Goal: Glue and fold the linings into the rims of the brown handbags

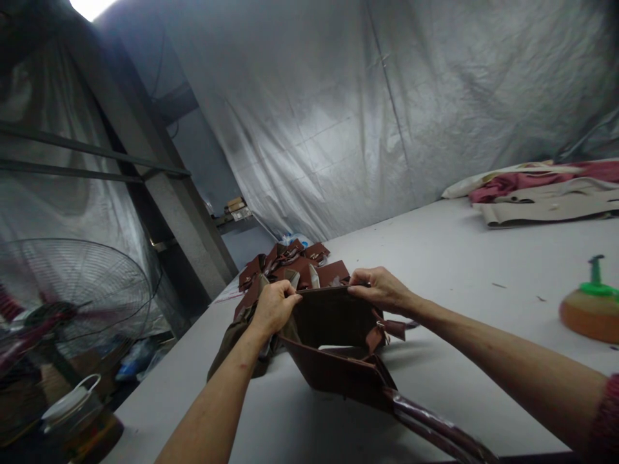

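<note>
A brown handbag (333, 374) lies tilted on the white table with its mouth open toward me, its dark lining showing. My left hand (275, 306) pinches the far rim at its left end. At the right end of that same rim, my right hand (380, 288) grips the edge between thumb and fingers. A long handle (440, 428) in clear plastic wrap trails off the bag's near side to the lower right. On the bag's right side hangs a strap tab (394, 328) with metal hardware. Dark olive cloth (232, 341) bunches beside my left forearm.
Several brown bags (294, 264) are heaped beyond my hands. A bottle of orange liquid with a green top (592, 309) stands at the right. Folded beige and red fabric (546, 193) lies at the back right. Left of the table are a large fan (72, 303) and a lidded jar (82, 419).
</note>
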Demonstrator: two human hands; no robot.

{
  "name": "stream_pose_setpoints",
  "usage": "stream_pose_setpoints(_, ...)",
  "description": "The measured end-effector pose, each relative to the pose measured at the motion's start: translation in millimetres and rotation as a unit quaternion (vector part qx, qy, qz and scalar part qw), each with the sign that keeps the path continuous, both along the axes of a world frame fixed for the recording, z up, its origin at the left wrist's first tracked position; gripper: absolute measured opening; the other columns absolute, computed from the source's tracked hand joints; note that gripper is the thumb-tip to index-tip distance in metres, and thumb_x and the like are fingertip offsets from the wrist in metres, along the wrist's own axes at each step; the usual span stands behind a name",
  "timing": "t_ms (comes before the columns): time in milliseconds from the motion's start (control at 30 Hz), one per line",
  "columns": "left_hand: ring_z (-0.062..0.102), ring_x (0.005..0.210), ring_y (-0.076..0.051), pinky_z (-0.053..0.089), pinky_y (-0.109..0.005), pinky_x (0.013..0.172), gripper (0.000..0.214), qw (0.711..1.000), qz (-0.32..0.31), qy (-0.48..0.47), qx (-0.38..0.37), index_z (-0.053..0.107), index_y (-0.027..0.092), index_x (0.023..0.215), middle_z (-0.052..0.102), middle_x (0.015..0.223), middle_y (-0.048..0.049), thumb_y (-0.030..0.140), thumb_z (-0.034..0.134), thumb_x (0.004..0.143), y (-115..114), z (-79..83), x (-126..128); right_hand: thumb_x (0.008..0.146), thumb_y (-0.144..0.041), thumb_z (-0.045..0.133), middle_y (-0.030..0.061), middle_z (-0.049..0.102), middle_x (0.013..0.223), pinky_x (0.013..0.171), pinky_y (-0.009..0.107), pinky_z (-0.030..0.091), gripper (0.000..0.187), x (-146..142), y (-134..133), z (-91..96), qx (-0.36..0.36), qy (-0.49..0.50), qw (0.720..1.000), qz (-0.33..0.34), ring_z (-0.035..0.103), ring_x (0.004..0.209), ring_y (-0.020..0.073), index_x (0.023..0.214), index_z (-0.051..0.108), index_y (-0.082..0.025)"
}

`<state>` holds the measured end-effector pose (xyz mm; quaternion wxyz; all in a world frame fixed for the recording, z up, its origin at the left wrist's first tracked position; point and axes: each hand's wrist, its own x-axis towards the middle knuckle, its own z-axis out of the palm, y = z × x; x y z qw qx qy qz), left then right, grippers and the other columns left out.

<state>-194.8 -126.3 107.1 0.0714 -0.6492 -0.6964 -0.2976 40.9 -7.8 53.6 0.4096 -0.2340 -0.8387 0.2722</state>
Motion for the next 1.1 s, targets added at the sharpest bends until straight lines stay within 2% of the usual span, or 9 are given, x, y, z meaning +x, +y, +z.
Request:
stream_pose_setpoints(167, 0.057, 0.068, -0.014, 0.038, -0.024, 0.066, 0.012, 1.0, 0.029, 0.004, 0.007, 0.061, 0.017, 0.063, 0.065, 0.066, 0.0007, 0.024, 0.063, 0.073, 0.3, -1.3, 0.7, 0.083, -0.04, 0.054, 0.0007, 0.067, 0.072, 0.058, 0.024, 0.04, 0.024, -6.0, -5.7, 14.5, -0.004, -0.055, 0.998, 0.022, 0.058, 0.064, 0.0149, 0.086, 0.067, -0.02)
stream_pose_setpoints(300, 0.056, 0.067, -0.013, 0.037, -0.024, 0.064, 0.013, 0.999, 0.045, 0.015, 0.008, 0.06, 0.017, 0.062, 0.063, 0.064, 0.0008, 0.023, 0.063, 0.073, 0.2, 0.3, 5.9, 0.084, -0.048, 0.056, 0.0029, 0.069, 0.075, 0.059, 0.026, 0.037, 0.028, -17.8, -19.2, 29.4, 0.128, -0.198, 0.971, -0.047, 0.061, 0.069, 0.0189, 0.095, 0.07, -0.027)
stream_pose_setpoints(367, 0.056, 0.067, -0.014, 0.036, -0.024, 0.064, 0.013, 0.999, 0.05, 0.016, 0.006, 0.06, 0.017, 0.061, 0.063, 0.064, 0.0006, 0.023, 0.063, 0.073, -0.8, 1.4, 8.2, 0.086, -0.04, 0.053, 0.0068, 0.071, 0.08, 0.06, 0.027, 0.037, 0.025, -25.6, -26.0, 33.5, 0.195, -0.244, 0.947, -0.079, 0.064, 0.074, 0.0216, 0.091, 0.07, -0.024)
stream_pose_setpoints(467, 0.057, 0.067, -0.014, 0.036, -0.024, 0.064, 0.012, 0.998, 0.054, 0.017, 0.007, 0.061, 0.017, 0.062, 0.064, 0.065, 0.0004, 0.023, 0.064, 0.073, -2.8, 2.1, 9.7, 0.088, -0.026, 0.046, 0.012, 0.071, 0.083, 0.061, 0.028, 0.038, 0.023, -35.5, -32.0, 34.7, 0.232, -0.27, 0.929, -0.102, 0.065, 0.075, 0.0234, 0.085, 0.067, -0.018)
stream_pose_setpoints(600, 0.057, 0.066, -0.014, 0.036, -0.025, 0.063, 0.014, 0.998, 0.068, 0.018, 0.008, 0.06, 0.018, 0.061, 0.063, 0.063, 0.0002, 0.023, 0.064, 0.073, -4.1, 2.1, 10.0, 0.089, -0.021, 0.042, 0.0138, 0.071, 0.082, 0.06, 0.029, 0.038, 0.024, -40.4, -30.3, 32.0, 0.241, -0.263, 0.927, -0.114, 0.066, 0.074, 0.0248, 0.083, 0.065, -0.015)
stream_pose_setpoints(733, 0.056, 0.065, -0.015, 0.036, -0.025, 0.062, 0.014, 0.996, 0.083, 0.015, 0.005, 0.06, 0.018, 0.061, 0.063, 0.062, -0.0001, 0.024, 0.065, 0.073, -4.7, 2.2, 10.7, 0.095, -0.036, 0.038, 0.0089, 0.071, 0.083, 0.064, 0.028, 0.038, 0.035, -41.4, -25.3, 33.2, 0.24, -0.254, 0.933, -0.085, 0.066, 0.078, 0.0221, 0.082, 0.066, -0.019)
stream_pose_setpoints(833, 0.056, 0.064, -0.015, 0.035, -0.025, 0.062, 0.014, 0.996, 0.085, 0.026, 0.008, 0.06, 0.018, 0.061, 0.063, 0.062, -0.0003, 0.025, 0.065, 0.073, -5.2, 2.2, 11.1, 0.092, -0.047, 0.044, 0.0065, 0.072, 0.09, 0.065, 0.027, 0.039, 0.033, -48.3, -25.1, 36.0, 0.231, -0.243, 0.941, -0.042, 0.066, 0.083, 0.022, 0.091, 0.067, -0.023)
stream_pose_setpoints(1000, 0.056, 0.066, -0.015, 0.036, -0.025, 0.063, 0.015, 0.996, 0.084, 0.039, 0.006, 0.062, 0.019, 0.063, 0.065, 0.065, -0.0008, 0.027, 0.065, 0.074, -5.9, 1.2, 10.7, 0.091, -0.034, 0.045, 0.015, 0.071, 0.085, 0.067, 0.032, 0.041, 0.03, -70.4, -29.2, 36.2, 0.193, -0.225, 0.954, -0.043, 0.066, 0.082, 0.0277, 0.084, 0.068, -0.017)
stream_pose_setpoints(1100, 0.057, 0.066, -0.015, 0.036, -0.025, 0.062, 0.015, 0.994, 0.1, 0.038, 0.004, 0.063, 0.019, 0.063, 0.065, 0.066, -0.0016, 0.027, 0.065, 0.074, -4.8, 0.0, 11.6, 0.088, -0.033, 0.048, 0.0155, 0.071, 0.082, 0.068, 0.031, 0.042, 0.028, -75.1, -26.3, 37.7, 0.169, -0.202, 0.964, -0.035, 0.066, 0.081, 0.0268, 0.078, 0.068, -0.016)
